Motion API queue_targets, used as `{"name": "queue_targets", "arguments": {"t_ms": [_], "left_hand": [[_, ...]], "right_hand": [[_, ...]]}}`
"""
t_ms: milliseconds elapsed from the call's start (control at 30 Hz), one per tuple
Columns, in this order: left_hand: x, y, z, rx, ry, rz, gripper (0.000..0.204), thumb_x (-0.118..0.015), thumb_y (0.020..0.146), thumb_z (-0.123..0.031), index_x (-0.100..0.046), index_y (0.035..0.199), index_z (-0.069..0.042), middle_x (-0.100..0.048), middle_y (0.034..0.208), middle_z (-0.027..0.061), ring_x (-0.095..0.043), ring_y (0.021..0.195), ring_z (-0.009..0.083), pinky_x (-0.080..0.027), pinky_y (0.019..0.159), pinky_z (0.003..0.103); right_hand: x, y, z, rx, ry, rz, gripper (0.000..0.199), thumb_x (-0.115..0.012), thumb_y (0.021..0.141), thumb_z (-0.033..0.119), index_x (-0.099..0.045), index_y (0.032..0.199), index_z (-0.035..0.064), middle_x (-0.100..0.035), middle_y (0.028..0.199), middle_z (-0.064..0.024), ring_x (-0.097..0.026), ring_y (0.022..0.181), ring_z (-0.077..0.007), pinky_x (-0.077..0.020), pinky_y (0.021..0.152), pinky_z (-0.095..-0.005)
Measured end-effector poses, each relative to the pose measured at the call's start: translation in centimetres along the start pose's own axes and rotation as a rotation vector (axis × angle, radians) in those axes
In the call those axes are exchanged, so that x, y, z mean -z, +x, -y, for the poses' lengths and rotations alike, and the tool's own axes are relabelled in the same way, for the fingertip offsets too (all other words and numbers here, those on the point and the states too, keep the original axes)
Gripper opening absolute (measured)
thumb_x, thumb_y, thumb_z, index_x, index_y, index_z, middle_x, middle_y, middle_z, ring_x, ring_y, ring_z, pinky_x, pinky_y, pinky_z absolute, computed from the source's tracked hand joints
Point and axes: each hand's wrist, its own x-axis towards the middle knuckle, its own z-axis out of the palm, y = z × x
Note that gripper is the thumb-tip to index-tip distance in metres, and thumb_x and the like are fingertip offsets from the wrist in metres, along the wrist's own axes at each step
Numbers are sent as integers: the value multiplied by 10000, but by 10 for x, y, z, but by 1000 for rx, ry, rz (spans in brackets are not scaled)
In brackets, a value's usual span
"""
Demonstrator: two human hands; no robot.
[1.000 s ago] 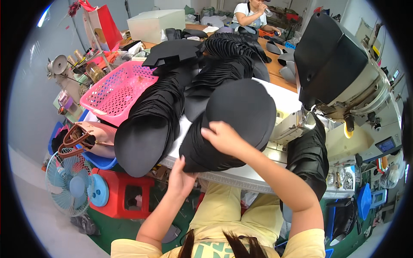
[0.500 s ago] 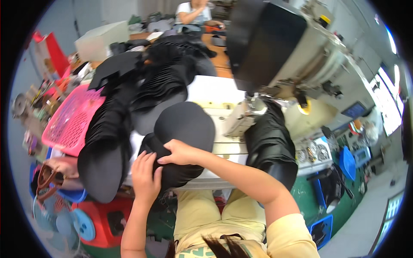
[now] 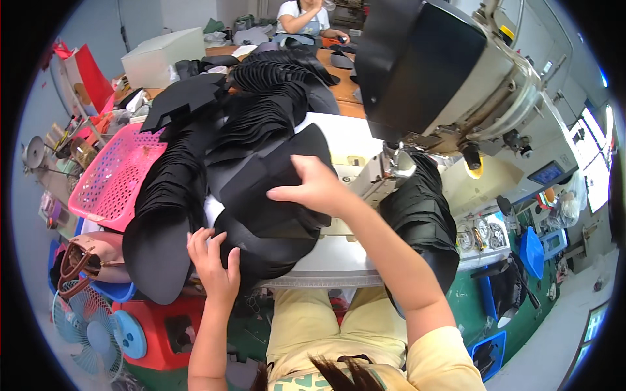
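Observation:
My right hand (image 3: 323, 187) grips a flat black fabric piece (image 3: 257, 192) with rounded and stepped edges, tilted up over the white sewing table. Its thumb and forefinger show on the piece; the other fingers are partly hidden. Under that piece lies a pile of similar black pieces (image 3: 270, 251) at the table's front edge. My left hand (image 3: 215, 264) is open, fingers spread, beside the pile's left edge. It sits between that pile and a long overlapping row of black pieces (image 3: 156, 260) on the left.
A sewing machine (image 3: 424, 72) rises at the right, with another row of black pieces (image 3: 417, 221) below it. More black rows (image 3: 261, 117) lie beyond. At the left are a pink basket (image 3: 107, 182) and a blue fan (image 3: 88, 332). Across the far table sits a person (image 3: 303, 23).
My right hand has moved right and away from me, lifting and turning the black piece off the pile. My left hand has come away from it, slightly down, with its fingers spread.

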Motion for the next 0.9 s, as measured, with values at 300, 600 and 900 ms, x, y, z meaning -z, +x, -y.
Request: {"name": "queue_targets", "arguments": {"t_ms": [300,600,900], "left_hand": [[8,48,-49,1159,-1901,217,524,-404,1004,-447,-505,1298,-25,-569,1290,91,-519,1220,228,-380,1049,380],[2,39,-72,1048,-1691,213,338,-493,970,-221,-547,1243,-30,-588,1236,97,-542,1160,196,-405,1006,335],[-9,49,-104,1038,-1609,-23,461,-439,991,-393,-552,1192,7,-608,1164,118,-599,1060,212,-466,930,335]], "right_hand": [[-23,-52,-25,-190,217,-56,374,-529,990,301,-438,723,56,-376,679,66,-338,648,-46,-331,565,-255],[-49,-77,-40,-344,502,-272,376,-493,1003,356,-599,1054,0,-657,1028,-36,-575,961,-97,-452,880,-277],[-47,-77,-8,-8,242,-133,484,-734,837,328,-561,1047,-72,-660,930,-162,-635,842,-201,-516,761,-336]]}}
